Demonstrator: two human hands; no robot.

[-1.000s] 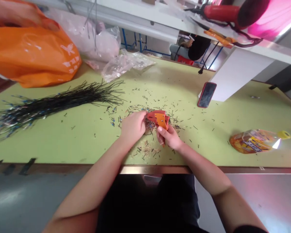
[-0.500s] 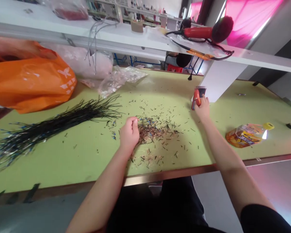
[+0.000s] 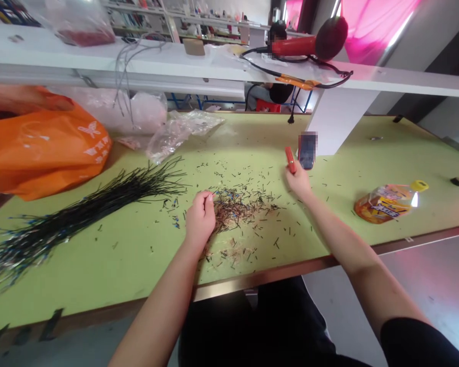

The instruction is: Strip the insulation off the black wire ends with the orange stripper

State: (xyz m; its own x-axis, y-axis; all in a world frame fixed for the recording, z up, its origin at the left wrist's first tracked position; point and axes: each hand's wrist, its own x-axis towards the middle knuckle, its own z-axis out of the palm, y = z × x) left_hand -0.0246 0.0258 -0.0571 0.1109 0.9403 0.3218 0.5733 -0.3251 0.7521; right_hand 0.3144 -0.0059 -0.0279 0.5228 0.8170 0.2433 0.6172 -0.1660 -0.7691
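No text, brand or number can be read.

- Orange bag (image 3: 42,148): white butterfly emblem with white print lines beside it; characters too small and creased to read.
- Bottle (image 3: 386,204), lying on the desk (image 3: 367,153): blue lettering on the label, blurred.
- Phone (image 3: 306,150): screen blurred out.

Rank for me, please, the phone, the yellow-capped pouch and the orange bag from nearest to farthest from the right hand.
1. Phone, just beyond the right hand.
2. Yellow-capped pouch, further right on the table.
3. Orange bag, far left.
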